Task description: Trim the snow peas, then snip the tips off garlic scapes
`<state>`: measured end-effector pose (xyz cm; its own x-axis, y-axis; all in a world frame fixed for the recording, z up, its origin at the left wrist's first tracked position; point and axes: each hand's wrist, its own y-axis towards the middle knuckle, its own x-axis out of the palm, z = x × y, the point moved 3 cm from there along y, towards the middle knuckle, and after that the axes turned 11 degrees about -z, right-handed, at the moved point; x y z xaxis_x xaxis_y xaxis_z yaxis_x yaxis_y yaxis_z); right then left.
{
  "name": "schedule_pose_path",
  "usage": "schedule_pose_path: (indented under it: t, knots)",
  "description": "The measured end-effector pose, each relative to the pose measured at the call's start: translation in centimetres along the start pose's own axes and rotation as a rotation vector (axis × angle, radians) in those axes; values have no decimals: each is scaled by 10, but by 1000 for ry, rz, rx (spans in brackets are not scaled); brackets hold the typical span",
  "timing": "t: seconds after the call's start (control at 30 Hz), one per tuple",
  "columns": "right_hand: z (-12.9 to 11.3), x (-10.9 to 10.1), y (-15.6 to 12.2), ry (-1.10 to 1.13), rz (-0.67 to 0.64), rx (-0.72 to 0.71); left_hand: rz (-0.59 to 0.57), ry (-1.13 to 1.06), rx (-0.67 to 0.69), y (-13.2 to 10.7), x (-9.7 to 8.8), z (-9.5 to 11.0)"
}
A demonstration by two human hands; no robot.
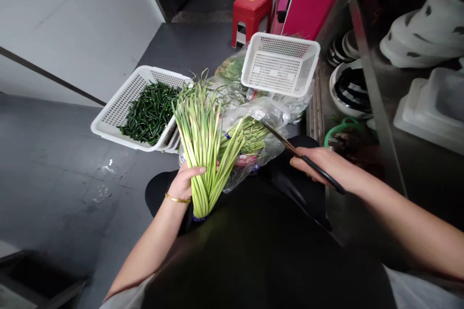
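Note:
My left hand (186,182) is wrapped round a bunch of garlic scapes (201,154). The bunch stands upright over my lap, its pale stems bound at the bottom by a blue band (200,218) and its tips fanned out. My right hand (319,161) grips black-handled scissors (290,146), whose dark blades point up and left, apart from the bunch in my left hand. Beyond my knees, more garlic scapes (253,135) lie in a clear plastic bag (270,113). The fingers under the scissors are partly hidden.
A white basket (108,123) at the left holds green chillies (150,113). Another white basket (281,65) rests on the bags ahead. Behind it stand a red stool (252,7) and a pink cabinet (315,0). A metal shelf (380,101) with dishes borders the right side.

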<state>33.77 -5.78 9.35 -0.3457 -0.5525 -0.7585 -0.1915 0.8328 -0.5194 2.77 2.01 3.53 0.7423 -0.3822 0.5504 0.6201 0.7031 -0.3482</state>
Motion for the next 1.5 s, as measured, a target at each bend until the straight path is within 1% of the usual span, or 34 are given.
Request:
schedule_pose_path:
  t: [0.1, 0.17, 0.23, 0.33, 0.47, 0.67, 0.87, 1.0, 1.07, 1.17, 1.27, 1.4, 1.5]
  knots:
    - [-23, 16, 0, -106, -145, -32, 42, -32, 29, 1, -5, 0]
    - [-40, 26, 6, -173, -217, -51, 54, -45, 40, 1, -7, -1]
    - [-52, 34, 17, -216, -234, -44, 59, -47, 42, 1, -9, -2]
    - [-60, 41, 32, -247, -205, -42, 63, -43, 52, -1, -12, -4]
    - [-61, 45, 41, -262, -203, -49, 64, -59, 65, -2, -14, -5]
    - [-57, 45, 36, -287, -204, -30, 80, -70, 41, -1, -14, -4]
    - [-58, 44, 40, -255, -214, -44, 61, -42, 21, 2, -9, -3]
    - [-60, 45, 45, -207, -234, -65, 41, -15, 12, 1, -11, 1]
    - [-61, 48, 46, -185, -240, -84, 32, -1, -16, -4, -14, 6]
    - [-65, 56, 47, -183, -247, -140, 32, 9, -58, -19, -23, 17]
    - [-71, 67, 53, -194, -275, -192, 61, 26, -41, -37, -32, 24]
    - [-78, 81, 67, -197, -344, -208, 131, 61, -9, -53, -42, 21]
    - [-80, 88, 74, -204, -343, -205, 138, 34, -53, -56, -47, 18]
